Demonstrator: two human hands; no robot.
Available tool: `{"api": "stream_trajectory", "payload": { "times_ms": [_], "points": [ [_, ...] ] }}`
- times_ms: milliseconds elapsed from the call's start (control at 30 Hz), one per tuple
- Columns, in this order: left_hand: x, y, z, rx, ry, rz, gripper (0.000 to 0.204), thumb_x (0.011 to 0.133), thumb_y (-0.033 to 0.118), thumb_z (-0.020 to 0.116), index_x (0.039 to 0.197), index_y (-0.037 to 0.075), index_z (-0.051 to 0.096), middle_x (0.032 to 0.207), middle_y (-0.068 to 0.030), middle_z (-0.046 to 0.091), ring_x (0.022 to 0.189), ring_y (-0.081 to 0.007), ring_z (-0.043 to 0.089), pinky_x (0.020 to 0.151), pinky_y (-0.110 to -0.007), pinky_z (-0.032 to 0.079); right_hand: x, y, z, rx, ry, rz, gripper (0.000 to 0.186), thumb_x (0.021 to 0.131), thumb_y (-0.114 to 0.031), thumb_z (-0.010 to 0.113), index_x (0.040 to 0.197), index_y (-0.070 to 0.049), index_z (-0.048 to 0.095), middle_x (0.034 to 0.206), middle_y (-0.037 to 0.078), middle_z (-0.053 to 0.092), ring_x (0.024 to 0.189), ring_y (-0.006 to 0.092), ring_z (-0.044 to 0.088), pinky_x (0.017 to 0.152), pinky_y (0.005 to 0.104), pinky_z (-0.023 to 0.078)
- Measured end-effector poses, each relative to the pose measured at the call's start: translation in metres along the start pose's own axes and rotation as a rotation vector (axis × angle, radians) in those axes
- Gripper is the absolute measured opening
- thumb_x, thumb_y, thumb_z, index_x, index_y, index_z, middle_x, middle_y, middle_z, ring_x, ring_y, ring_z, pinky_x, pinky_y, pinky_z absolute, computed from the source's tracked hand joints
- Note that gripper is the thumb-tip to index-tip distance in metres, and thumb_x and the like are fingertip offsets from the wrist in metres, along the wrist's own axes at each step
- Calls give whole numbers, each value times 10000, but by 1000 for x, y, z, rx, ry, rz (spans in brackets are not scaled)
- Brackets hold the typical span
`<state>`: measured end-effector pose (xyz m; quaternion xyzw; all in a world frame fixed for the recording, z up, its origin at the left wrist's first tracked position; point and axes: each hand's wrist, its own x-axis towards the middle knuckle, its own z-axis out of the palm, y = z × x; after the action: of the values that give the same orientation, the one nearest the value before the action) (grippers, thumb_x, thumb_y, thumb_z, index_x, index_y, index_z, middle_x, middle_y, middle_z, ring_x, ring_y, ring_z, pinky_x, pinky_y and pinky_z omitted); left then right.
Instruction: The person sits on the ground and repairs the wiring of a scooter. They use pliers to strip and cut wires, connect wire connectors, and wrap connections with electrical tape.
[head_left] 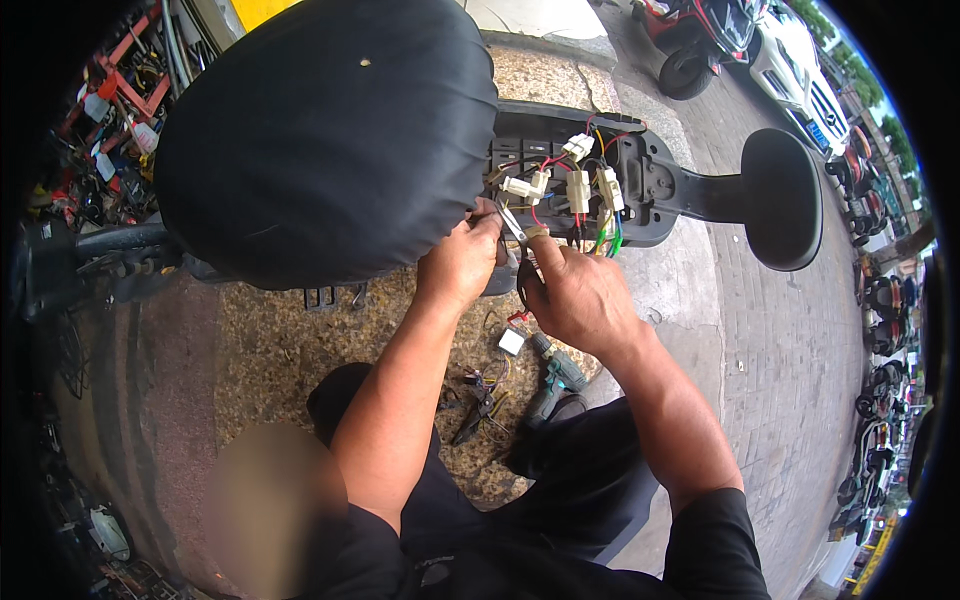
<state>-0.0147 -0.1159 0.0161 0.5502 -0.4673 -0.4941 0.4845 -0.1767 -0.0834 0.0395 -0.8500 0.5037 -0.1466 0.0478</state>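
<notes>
My right hand (575, 295) grips a pair of scissors (512, 220) with dark handles, their metal blades pointing up-left toward my left hand. My left hand (460, 260) is pinched beside the blade tips, at the lower edge of the black padded seat (320, 140); what it holds, likely a thin wire, is too small to make out. Just beyond both hands is the open black frame of the vehicle (655, 210), with white plastic connectors (578, 190) and red, yellow, blue, green and black wires.
Below lie a green-and-black drill (553, 380), a small white box (510, 341) and tangled wires (478, 405). A padded backrest (783, 200) juts right. Parts and tools (110, 110) crowd the left; a white car (795, 80) and parked scooters (870, 400) line the pavement (770, 370).
</notes>
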Motion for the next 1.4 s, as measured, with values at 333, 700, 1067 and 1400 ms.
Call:
{"api": "stream_trajectory", "payload": {
  "times_ms": [333, 700, 1067, 1400],
  "points": [
    [4, -4, -5, 105, -62, 6, 128, 956, 172, 567, 961, 51, 611, 679, -13, 614, 584, -94, 563, 579, -278, 442, -1, 2, -5, 338, -102, 128, 303, 860, -151, 643, 1087, 24, 545, 805, 212, 691, 677, 359, 685, 621, 427, 547],
    [5, -3, -7, 86, -77, 12, 156, 947, 170, 581, 1017, 36, 616, 689, -12, 608, 587, -80, 553, 579, -262, 435, 10, 15, -22, 875, -188, 207, 278, 865, -108, 676, 1088, 41, 605, 850, 150, 711, 749, 228, 696, 667, 340, 547],
    [14, -19, -9, 92, -116, -41, 122, 967, 145, 548, 1033, 53, 590, 773, -4, 577, 610, -78, 521, 571, -241, 406, 4, 19, -8, 220, 6, -68, 283, 824, -165, 673, 1051, -29, 572, 728, 171, 681, 665, 354, 683, 591, 441, 537],
    [9, -8, -11, -52, -172, -48, 110, 972, 163, 570, 1024, 67, 588, 781, 12, 571, 619, -70, 515, 581, -235, 403, 7, 34, -15, 1275, -295, 294, 250, 923, -88, 645, 1121, 60, 613, 976, 79, 693, 910, 122, 637, 806, 277, 514]
  ]
}}
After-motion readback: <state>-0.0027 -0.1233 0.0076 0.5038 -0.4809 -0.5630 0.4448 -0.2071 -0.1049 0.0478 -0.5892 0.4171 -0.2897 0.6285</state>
